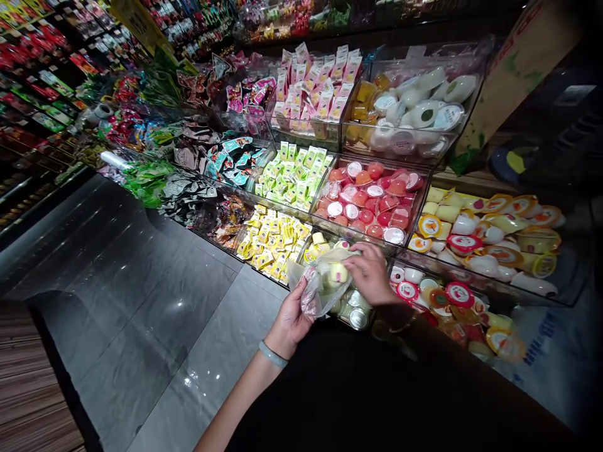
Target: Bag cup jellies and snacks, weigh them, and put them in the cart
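Observation:
A clear plastic bag (323, 295) hangs between my hands, above the front bins. My left hand (296, 314) grips its left side, thumb on top, with a pale bangle (272, 355) on the wrist. At the bag's upper right edge, my right hand (372, 270) has its fingers bent and pinched on the plastic. A pale yellow jelly cup (338, 272) shows in or behind the bag; the film blurs which. Under my hands lies a bin of jelly cups with silvery lids (358, 318), partly hidden by the bag and right hand.
Bins hold yellow packets (273, 242), green packets (296, 176), red jelly cups (372, 194), pink packets (320, 88) and white jelly cups (419, 113). Mixed jelly cups (490, 235) lie to the right. Grey tiled floor (164, 301) spreads left; hanging goods (42, 56) line the far shelves.

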A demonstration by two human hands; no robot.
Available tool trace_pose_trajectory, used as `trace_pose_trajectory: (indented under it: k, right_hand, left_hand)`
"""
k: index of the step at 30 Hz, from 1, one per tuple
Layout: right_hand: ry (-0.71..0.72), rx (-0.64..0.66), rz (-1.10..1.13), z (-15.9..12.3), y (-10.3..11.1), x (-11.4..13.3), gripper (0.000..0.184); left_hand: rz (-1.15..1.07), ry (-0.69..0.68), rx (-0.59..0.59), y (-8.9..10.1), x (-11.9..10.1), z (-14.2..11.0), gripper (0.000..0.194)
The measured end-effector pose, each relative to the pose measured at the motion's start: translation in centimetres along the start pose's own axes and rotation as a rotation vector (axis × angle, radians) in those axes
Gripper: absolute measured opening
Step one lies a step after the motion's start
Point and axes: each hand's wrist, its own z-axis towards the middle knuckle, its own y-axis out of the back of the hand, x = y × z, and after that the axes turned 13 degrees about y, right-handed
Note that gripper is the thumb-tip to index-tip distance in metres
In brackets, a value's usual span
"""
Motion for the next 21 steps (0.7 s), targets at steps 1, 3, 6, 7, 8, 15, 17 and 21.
trace_pose_trajectory:
  k: [1, 3, 6, 7, 8, 15, 17, 21]
  right_hand:
    - [0.022, 0.059, -0.003, 0.3, -0.9, 0.5, 0.025]
    - [0.034, 0.135, 0.010, 0.5, -2.2, 0.7, 0.024]
    - [0.012, 0.117, 0.061, 0.1, -1.9, -0.8, 0.027]
    - [-0.017, 0.088, 0.060, -0.3, -1.4, -1.7, 0.030]
    - [-0.059, 0.070, 0.040, -0.8, -1.0, -2.5, 0.032]
    - [-0.145, 0.639, -0.240, -5.9, -2.0, -5.8, 0.050]
    - [-0.137, 0.698, -0.311, -6.7, -2.8, -5.8, 0.054]
    - [-0.117, 0.719, -0.346, -6.6, -3.5, -5.7, 0.049]
  left_hand:
    - [0.000, 0.019, 0.026, -0.3, 0.0, 0.1, 0.029]
    - [-0.002, 0.051, 0.061, -0.8, -0.3, 0.3, 0.030]
    - [0.012, 0.042, 0.123, -1.0, -1.1, 0.4, 0.032]
    - [0.020, 0.031, 0.150, -1.0, -1.4, 0.5, 0.034]
    - [0.027, 0.023, 0.170, -0.9, -1.7, 0.5, 0.035]
    - [-0.035, 0.007, 0.106, -0.3, -2.7, 0.3, 0.033]
    - [-0.042, 0.015, 0.114, -0.2, -2.7, 0.4, 0.033]
    - [-0.040, 0.040, 0.121, 0.4, -2.7, 0.6, 0.031]
